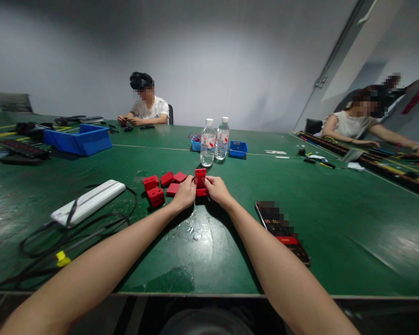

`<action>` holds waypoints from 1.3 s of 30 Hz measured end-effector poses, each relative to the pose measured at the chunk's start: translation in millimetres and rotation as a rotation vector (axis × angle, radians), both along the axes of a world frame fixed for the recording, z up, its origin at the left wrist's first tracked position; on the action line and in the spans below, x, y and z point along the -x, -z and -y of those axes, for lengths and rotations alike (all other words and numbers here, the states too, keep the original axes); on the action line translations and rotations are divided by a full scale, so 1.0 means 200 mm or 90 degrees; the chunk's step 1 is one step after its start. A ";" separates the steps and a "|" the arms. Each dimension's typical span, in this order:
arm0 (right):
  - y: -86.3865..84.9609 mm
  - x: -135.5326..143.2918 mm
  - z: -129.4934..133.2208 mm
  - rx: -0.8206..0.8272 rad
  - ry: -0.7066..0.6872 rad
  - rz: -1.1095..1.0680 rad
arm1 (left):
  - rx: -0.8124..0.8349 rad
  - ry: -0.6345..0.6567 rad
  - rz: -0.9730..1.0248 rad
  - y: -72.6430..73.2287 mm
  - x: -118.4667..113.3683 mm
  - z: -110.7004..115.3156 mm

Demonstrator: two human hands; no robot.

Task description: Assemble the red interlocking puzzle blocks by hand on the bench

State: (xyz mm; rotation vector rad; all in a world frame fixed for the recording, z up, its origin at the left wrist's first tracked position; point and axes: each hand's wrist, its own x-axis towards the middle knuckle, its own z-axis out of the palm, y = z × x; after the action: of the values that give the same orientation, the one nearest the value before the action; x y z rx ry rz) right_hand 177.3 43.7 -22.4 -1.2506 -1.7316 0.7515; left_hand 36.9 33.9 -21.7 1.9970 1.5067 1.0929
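Closely, the left hand (185, 192) and right hand (215, 190) gripped one upright red piece (200, 173) between them, each nearly closed, fingertips pinching its sides; whether it was a single part or several joined could not be told. It stood just above the green table (335, 209), with holes showing in its top section.

Taking that piece as the centre of the dial, five red blocks (156, 197) could be counted towards nine o'clock, the two farthest left touching. At twelve to one stood two water bottles (207, 143), with two small blue trays (238, 149) near them. One larger blue bin (85, 141) sat towards ten, one white power strip (89, 203) between eight and nine amid black cables (106, 226), and one phone (282, 232) at four. Towards eleven, a person (150, 109) sat across the table.
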 end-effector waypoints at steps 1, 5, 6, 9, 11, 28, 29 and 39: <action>0.00 0.00 0.00 0.000 0.002 0.001 | 0.001 0.000 0.000 0.00 0.00 0.00; -0.02 0.01 0.01 0.003 0.015 0.008 | -0.003 -0.006 -0.004 0.00 0.00 0.00; -0.03 0.01 0.02 0.005 0.018 0.008 | -0.005 -0.007 -0.006 0.00 0.00 0.00; -0.03 0.01 0.02 0.008 0.022 0.004 | -0.012 -0.009 -0.010 0.01 0.00 -0.01; -0.03 0.01 0.03 0.006 0.021 0.002 | -0.016 -0.012 -0.012 0.01 0.00 -0.01; -0.04 0.02 0.03 -0.008 0.044 0.055 | -0.012 -0.012 0.008 0.01 0.00 -0.01; -0.04 0.02 0.03 -0.010 0.045 0.059 | -0.012 -0.012 0.010 0.02 0.00 -0.01; -0.05 0.02 0.05 -0.016 0.051 0.070 | -0.006 -0.012 0.013 0.01 0.00 -0.01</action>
State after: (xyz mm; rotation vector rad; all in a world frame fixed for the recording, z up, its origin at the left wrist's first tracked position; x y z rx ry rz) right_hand 173.3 34.1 -12.7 -1.3581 -1.7609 0.6225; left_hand 36.3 36.6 -23.4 1.9760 1.5159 1.1257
